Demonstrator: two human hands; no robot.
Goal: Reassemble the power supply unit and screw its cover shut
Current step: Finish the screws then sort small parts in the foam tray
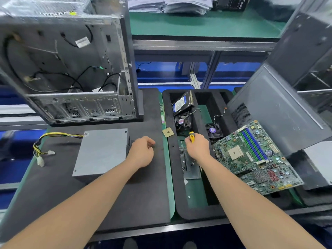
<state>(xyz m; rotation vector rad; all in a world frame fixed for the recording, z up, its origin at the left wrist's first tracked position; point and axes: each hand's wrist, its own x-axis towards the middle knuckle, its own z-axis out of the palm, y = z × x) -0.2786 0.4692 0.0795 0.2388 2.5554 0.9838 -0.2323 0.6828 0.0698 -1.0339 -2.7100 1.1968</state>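
Brightly, evenly lit from overhead; soft shadow under left hand (142,152). Sharp at centre, smeared across far computer case (53,51) top and paper stacks (179,5), bowed toward edges.

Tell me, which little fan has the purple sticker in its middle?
The fan on the right, beside the motherboard. The other fan, just below the hard drive, has a red sticker instead.

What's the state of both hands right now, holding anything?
Left hand: fingers curled, beside the power supply; cannot tell if it holds anything.
Right hand: gripping a yellow-handled screwdriver.
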